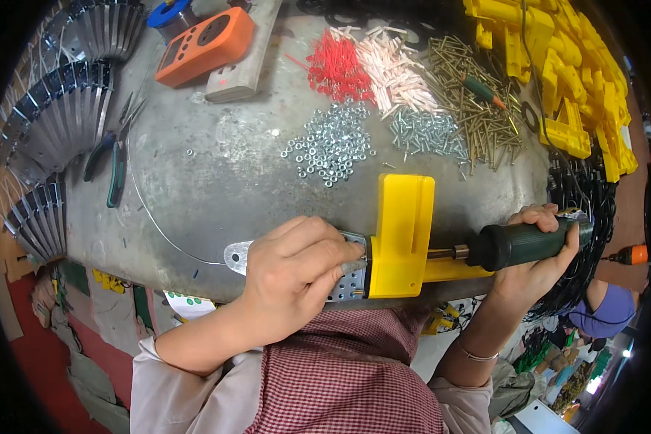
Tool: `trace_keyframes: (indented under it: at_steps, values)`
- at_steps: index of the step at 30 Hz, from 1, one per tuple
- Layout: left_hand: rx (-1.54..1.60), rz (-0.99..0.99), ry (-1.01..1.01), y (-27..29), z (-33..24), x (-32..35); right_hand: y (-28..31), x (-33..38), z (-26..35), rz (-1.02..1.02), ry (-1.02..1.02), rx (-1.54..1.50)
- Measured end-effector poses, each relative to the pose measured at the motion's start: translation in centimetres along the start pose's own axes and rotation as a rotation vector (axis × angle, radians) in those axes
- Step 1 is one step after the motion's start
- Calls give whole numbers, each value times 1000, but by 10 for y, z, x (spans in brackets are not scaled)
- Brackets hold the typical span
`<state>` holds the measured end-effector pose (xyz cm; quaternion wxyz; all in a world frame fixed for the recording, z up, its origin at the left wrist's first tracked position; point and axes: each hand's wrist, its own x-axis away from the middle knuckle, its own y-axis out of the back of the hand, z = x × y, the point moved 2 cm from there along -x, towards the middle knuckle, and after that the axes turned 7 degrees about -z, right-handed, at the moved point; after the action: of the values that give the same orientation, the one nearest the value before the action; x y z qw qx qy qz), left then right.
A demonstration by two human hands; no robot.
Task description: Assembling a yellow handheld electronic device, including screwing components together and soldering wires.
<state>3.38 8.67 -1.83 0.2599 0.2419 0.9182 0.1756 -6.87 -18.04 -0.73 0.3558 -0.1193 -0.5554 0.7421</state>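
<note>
My left hand [293,275] is closed on a perforated metal plate [351,284], fingertips pressing its upper face beside the yellow plastic housing [405,235]. The plate's rounded end [236,256] sticks out left of the hand, with a thin wire running from it. My right hand [550,246] wraps round a dark green and black power screwdriver [517,244], held level. Its bit points left at the housing's right side; whether the tip sits in a screw is hidden. A yellow handle-like part extends under the bit.
Hex nuts [329,145], small screws [428,135], long screws [488,130], red pieces [338,69] and pale pink pieces [398,72] lie in heaps. Pliers [116,170] and an orange multimeter [206,45] are at left. Yellow housings [568,72] pile up far right; metal blades [50,116] fan out left.
</note>
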Motion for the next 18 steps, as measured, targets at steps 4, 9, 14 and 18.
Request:
trace_keyframes:
  at_steps: [4, 9, 14, 18]
  values:
    - [11, 12, 10, -2, -2, -1, 4, -3, -3, 43, -5, 34]
    - [-44, 52, 31, -3, -7, -3, 4, 1, 0, 101, 1, 46]
    - [-15, 18, 68, -4, -2, 0, -9, 6, 2, 135, 99, 73]
    - [-152, 91, -58, 3, -8, 7, -9, 30, 23, 195, 230, 63]
